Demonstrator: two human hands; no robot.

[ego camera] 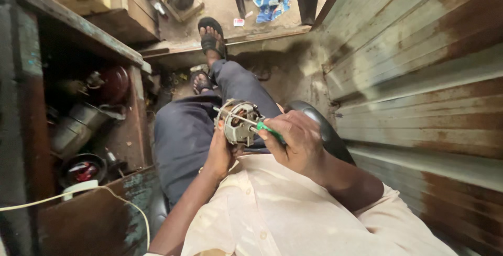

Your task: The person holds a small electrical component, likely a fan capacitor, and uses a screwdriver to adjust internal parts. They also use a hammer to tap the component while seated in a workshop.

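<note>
I sit with a small electric motor (239, 121) held over my lap. It has a grey metal frame and copper windings inside. My left hand (219, 152) grips it from below and behind. My right hand (294, 140) is closed around a green-handled screwdriver (250, 122), whose metal shaft lies across the motor's top with its tip at the far left edge of the frame. My legs in dark trousers stretch forward, feet in black sandals (211, 35).
A wooden shelf unit (78, 25) on the left holds old motors and a red round part (114, 83). A white cable (63, 197) runs across its lower edge. Rusty corrugated metal wall (419, 78) on the right. A dark chair back (325, 125) is behind my right hand.
</note>
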